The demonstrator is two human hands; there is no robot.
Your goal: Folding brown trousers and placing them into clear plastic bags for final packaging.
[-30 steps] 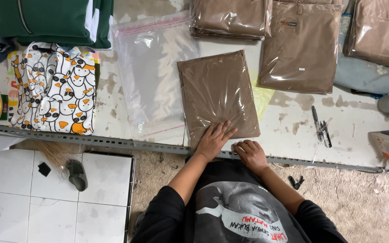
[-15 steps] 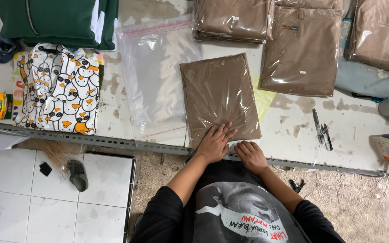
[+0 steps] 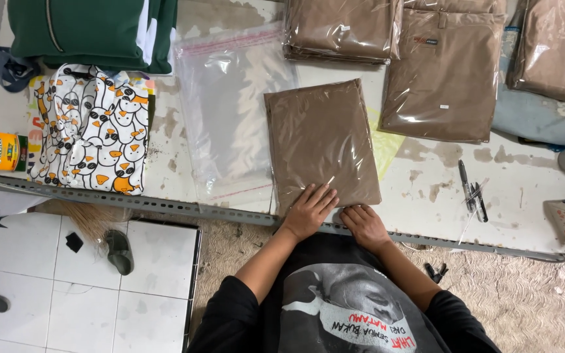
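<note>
Brown folded garment (image 3: 320, 140) in clear plastic, green jacket (image 3: 93, 29) with white stripe, white cloth (image 3: 93, 131) with orange-beaked penguin print

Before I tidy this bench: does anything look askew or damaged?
The bagged brown garment under both hands sits slightly tilted, overlapping the empty clear bag. The tabletop paint is worn in patches. Nothing spilled.

Both hands, left hand (image 3: 308, 210) and right hand (image 3: 363, 224), are pressed on the bagged garment's (image 3: 322, 140) near edge; an empty bag (image 3: 230, 111) is spread left of the grip, scissors (image 3: 472, 191) right, bagged stacks (image 3: 341, 26) behind.
</note>
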